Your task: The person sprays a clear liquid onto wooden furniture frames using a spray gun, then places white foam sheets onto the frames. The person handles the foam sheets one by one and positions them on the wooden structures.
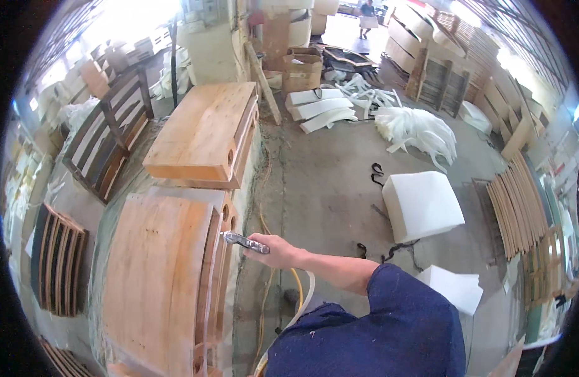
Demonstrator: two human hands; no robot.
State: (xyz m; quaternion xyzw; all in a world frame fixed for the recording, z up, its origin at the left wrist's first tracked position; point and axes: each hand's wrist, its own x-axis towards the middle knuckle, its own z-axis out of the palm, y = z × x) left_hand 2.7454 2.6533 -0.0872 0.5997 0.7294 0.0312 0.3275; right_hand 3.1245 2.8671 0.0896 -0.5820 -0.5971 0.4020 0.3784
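My right hand (274, 251) is closed around a metal spray gun (247, 242), its nozzle pointing left. The nozzle end is close to the near wooden frame's (157, 264) right side, by the slot and round holes; I cannot tell whether it touches. A whitish hose (307, 289) and a yellow hose (297, 281) run below the hand toward my body. The near frame has a pale plywood top. Beyond it stands a similar wooden frame (204, 125). My left hand is out of view.
Right of me, white foam blocks (424, 204) and black straps (377, 173) lie on the floor. Farther off are foam strips (415, 129), a cardboard box (302, 70) and a person (367, 17). Curved wooden panels (519, 204) stand at right; slatted frames (60, 261) at left.
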